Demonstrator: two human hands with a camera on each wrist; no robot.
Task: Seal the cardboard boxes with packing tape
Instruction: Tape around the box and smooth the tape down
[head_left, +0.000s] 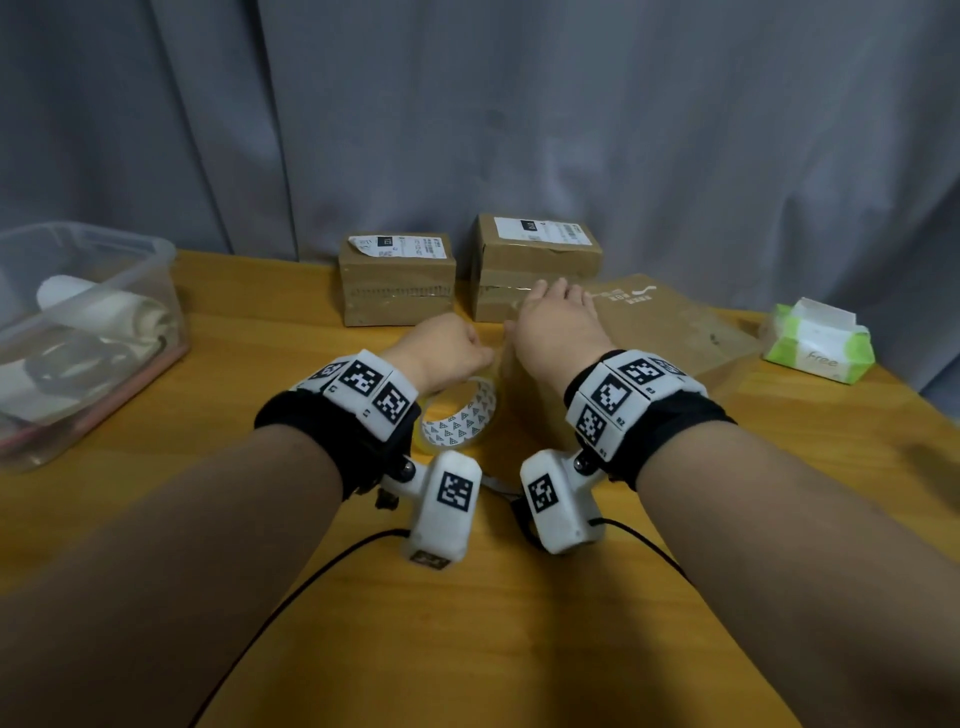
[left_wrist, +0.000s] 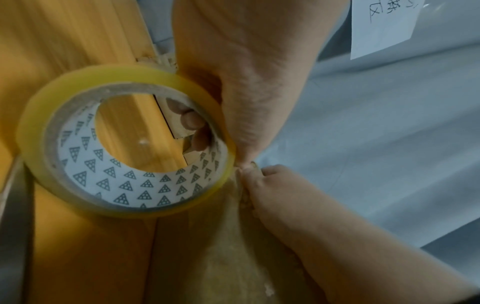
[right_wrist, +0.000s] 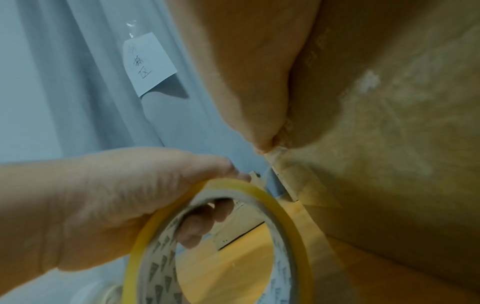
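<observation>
My left hand grips a roll of clear yellowish packing tape, fingers through its patterned core and thumb on the outer rim. The roll stands on edge just left of a near cardboard box, which is mostly hidden under my right arm. My right hand lies flat on that box's top with its fingers straight. In the right wrist view the box face shows worn tape patches, and the roll sits close to its edge. Two more boxes, the left one and the right one, stand behind.
A clear plastic bin with cloths sits at the left of the wooden table. A flat brown paper bag and a green tissue pack lie at the right. A grey curtain hangs behind.
</observation>
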